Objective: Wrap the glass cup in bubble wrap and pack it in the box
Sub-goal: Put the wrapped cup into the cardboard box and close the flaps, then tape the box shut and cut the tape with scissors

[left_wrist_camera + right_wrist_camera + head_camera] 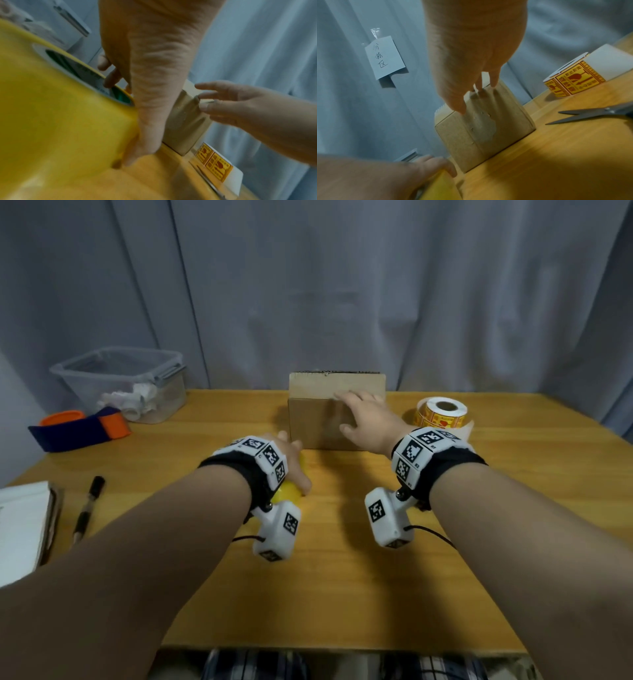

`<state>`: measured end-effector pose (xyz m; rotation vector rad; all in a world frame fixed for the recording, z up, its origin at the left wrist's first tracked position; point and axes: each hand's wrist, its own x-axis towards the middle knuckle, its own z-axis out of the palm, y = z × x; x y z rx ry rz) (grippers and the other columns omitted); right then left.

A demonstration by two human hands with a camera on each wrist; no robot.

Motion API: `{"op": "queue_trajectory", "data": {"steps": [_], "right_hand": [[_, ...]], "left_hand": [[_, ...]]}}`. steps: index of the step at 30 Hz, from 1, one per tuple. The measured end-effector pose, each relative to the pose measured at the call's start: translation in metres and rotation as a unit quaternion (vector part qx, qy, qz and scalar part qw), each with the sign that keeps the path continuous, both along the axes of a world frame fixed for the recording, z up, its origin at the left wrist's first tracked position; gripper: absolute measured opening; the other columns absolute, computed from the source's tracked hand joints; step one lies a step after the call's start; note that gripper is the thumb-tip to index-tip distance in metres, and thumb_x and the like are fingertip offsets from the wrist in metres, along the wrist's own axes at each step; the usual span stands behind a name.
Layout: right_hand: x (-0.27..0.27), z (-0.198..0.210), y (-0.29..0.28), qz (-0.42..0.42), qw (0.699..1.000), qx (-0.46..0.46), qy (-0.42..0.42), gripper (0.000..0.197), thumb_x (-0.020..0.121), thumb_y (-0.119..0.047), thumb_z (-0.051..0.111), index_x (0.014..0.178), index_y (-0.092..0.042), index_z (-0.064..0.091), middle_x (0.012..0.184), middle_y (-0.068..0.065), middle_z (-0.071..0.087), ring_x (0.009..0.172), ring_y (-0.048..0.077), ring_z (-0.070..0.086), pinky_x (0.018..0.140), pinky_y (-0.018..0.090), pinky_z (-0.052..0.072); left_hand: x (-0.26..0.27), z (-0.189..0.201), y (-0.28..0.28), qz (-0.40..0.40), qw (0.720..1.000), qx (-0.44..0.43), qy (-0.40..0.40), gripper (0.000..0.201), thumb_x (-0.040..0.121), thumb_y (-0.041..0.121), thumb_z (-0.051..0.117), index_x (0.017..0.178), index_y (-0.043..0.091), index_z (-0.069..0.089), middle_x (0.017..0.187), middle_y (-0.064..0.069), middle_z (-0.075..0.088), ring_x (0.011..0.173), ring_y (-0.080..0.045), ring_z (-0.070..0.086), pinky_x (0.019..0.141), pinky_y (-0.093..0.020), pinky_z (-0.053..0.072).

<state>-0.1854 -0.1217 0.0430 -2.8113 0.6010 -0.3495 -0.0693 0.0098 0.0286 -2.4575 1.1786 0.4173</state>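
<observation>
A small brown cardboard box [318, 419] stands shut at the back middle of the wooden table [342, 594], with clear tape running down its front [484, 128]. Its contents are hidden. My right hand [366, 419] lies over the box's top front edge with straight fingers [494, 81] pressing on the tape. My left hand [291, 457] sits just in front of the box's left corner and grips a yellow tape roll [291, 491] that rests on the table. The roll fills the left wrist view [60, 115]. No cup or bubble wrap shows.
A roll of yellow warning stickers [442, 416] stands right of the box, and open scissors [594, 113] lie near it. At back left are a clear plastic tub [130, 385] and an orange and navy band [78, 429]. A pen [89, 508] and a notebook [24, 529] lie at the left edge.
</observation>
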Motion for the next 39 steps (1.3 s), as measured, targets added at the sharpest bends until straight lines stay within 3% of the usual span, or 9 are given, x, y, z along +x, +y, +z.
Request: {"op": "queue_trajectory", "data": {"steps": [7, 14, 17, 20, 25, 31, 33, 37, 39], "right_hand": [[-0.009, -0.012, 0.01, 0.022, 0.999, 0.012, 0.034, 0.063, 0.093, -0.021, 0.051, 0.149, -0.024, 0.022, 0.154, 0.006, 0.023, 0.14, 0.026, 0.025, 0.113, 0.039, 0.027], [-0.008, -0.01, 0.015, 0.011, 0.968, 0.219, -0.119, 0.053, 0.094, -0.026, 0.056, 0.142, -0.01, 0.039, 0.134, 0.009, 0.053, 0.114, 0.022, 0.057, 0.098, 0.032, 0.046], [-0.008, 0.005, 0.022, 0.008, 0.918, 0.342, -0.203, 0.05, 0.095, -0.039, 0.051, 0.136, -0.012, 0.041, 0.124, 0.006, 0.055, 0.094, 0.017, 0.062, 0.085, 0.03, 0.053], [0.0, 0.031, 0.024, -0.001, 0.887, 0.399, -0.234, 0.056, 0.087, -0.061, 0.048, 0.122, -0.018, 0.05, 0.113, 0.003, 0.061, 0.096, 0.016, 0.062, 0.094, 0.04, 0.05], [0.001, 0.084, 0.019, 0.05, 0.834, 0.474, -0.277, 0.062, 0.085, -0.066, 0.045, 0.112, -0.015, 0.066, 0.102, 0.005, 0.072, 0.096, 0.022, 0.069, 0.091, 0.041, 0.052], [-0.013, 0.108, 0.001, 0.117, 0.865, 0.414, -0.257, 0.045, 0.086, -0.031, 0.066, 0.123, -0.011, 0.053, 0.117, 0.008, 0.065, 0.108, 0.023, 0.063, 0.096, 0.042, 0.05], [-0.018, 0.111, -0.004, 0.135, 0.875, 0.395, -0.244, 0.042, 0.089, -0.019, 0.063, 0.126, -0.007, 0.048, 0.116, 0.009, 0.064, 0.107, 0.022, 0.062, 0.094, 0.039, 0.051], [-0.022, 0.114, -0.011, 0.131, 0.902, 0.345, -0.223, 0.039, 0.09, -0.011, 0.061, 0.126, -0.01, 0.045, 0.11, 0.005, 0.061, 0.096, 0.014, 0.061, 0.08, 0.03, 0.053], [-0.021, 0.116, -0.013, 0.13, 0.914, 0.32, -0.213, 0.041, 0.089, -0.009, 0.061, 0.127, -0.01, 0.045, 0.111, 0.007, 0.059, 0.098, 0.016, 0.059, 0.081, 0.031, 0.052]], "left_hand": [[-0.003, -0.001, 0.004, -0.025, 0.999, 0.021, 0.026, 0.109, 0.064, 0.056, 0.076, 0.148, 0.03, 0.011, 0.151, -0.012, 0.018, 0.128, -0.038, 0.039, 0.093, -0.052, 0.047], [0.001, 0.018, 0.018, -0.031, 0.97, -0.195, 0.143, 0.107, 0.066, 0.045, 0.08, 0.148, 0.019, 0.017, 0.146, -0.011, 0.028, 0.129, -0.03, 0.038, 0.104, -0.041, 0.04], [0.0, 0.044, 0.022, 0.006, 0.885, -0.381, 0.267, 0.084, 0.066, 0.031, 0.084, 0.135, 0.016, 0.037, 0.128, -0.004, 0.051, 0.121, -0.024, 0.05, 0.099, -0.034, 0.044], [-0.005, 0.071, 0.013, 0.003, 0.821, -0.484, 0.302, 0.086, 0.051, 0.044, 0.087, 0.12, 0.015, 0.046, 0.117, -0.008, 0.06, 0.109, -0.024, 0.059, 0.095, -0.043, 0.049], [-0.009, 0.11, -0.005, 0.009, 0.718, -0.615, 0.326, 0.121, 0.041, 0.055, 0.086, 0.142, 0.017, 0.03, 0.135, -0.006, 0.045, 0.119, -0.018, 0.052, 0.101, -0.037, 0.045], [-0.016, 0.142, -0.019, 0.01, 0.576, -0.705, 0.414, 0.032, 0.08, 0.016, 0.073, 0.104, 0.016, 0.051, 0.096, 0.0, 0.056, 0.093, -0.015, 0.059, 0.088, -0.031, 0.049], [-0.012, 0.146, -0.021, 0.006, 0.586, -0.69, 0.426, 0.05, 0.078, 0.022, 0.075, 0.119, 0.01, 0.048, 0.107, -0.004, 0.058, 0.102, -0.019, 0.061, 0.089, -0.032, 0.052], [-0.005, 0.145, -0.021, -0.028, 0.675, -0.663, 0.322, 0.059, 0.082, 0.032, 0.071, 0.132, 0.015, 0.044, 0.118, 0.007, 0.054, 0.097, -0.006, 0.057, 0.074, -0.018, 0.048], [0.0, 0.143, -0.023, -0.021, 0.666, -0.686, 0.292, 0.051, 0.086, 0.035, 0.065, 0.13, 0.013, 0.05, 0.12, 0.006, 0.054, 0.101, -0.006, 0.053, 0.078, -0.016, 0.041]]}}
